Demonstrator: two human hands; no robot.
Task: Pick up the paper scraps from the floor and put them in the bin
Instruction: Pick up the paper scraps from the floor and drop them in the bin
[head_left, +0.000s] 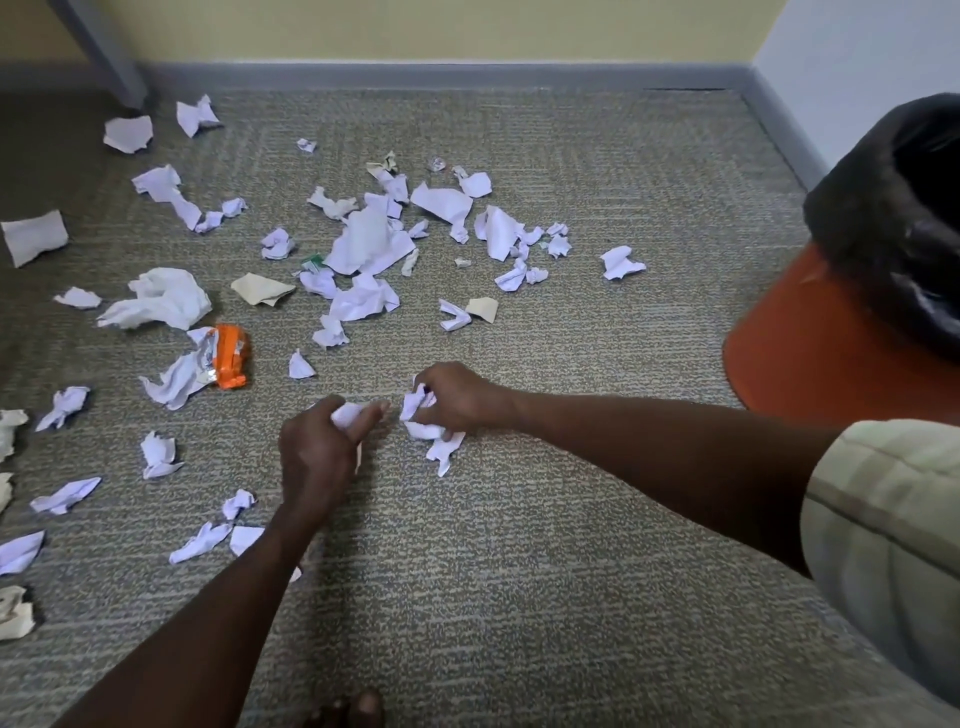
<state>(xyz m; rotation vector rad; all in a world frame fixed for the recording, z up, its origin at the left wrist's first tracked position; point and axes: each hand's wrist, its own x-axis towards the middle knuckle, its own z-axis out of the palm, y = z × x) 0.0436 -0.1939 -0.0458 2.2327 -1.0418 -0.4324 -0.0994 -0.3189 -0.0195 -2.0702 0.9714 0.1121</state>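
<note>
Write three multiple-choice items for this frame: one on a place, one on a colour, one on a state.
1. Where does the bin stand?
A. right of the hands
B. far left corner
C. behind the table leg

2. What colour is the wrapper on the carpet?
A. blue
B. orange
C. black

3. What is the left hand doing?
A. lying flat on the carpet
B. gripping a scrap
C. reaching into the bin

Answers: 1 A, the bin is at the right edge; 2 B, it is orange with silver; 3 B, its fingers curl round a white scrap, as the right hand grips its own scraps.
</note>
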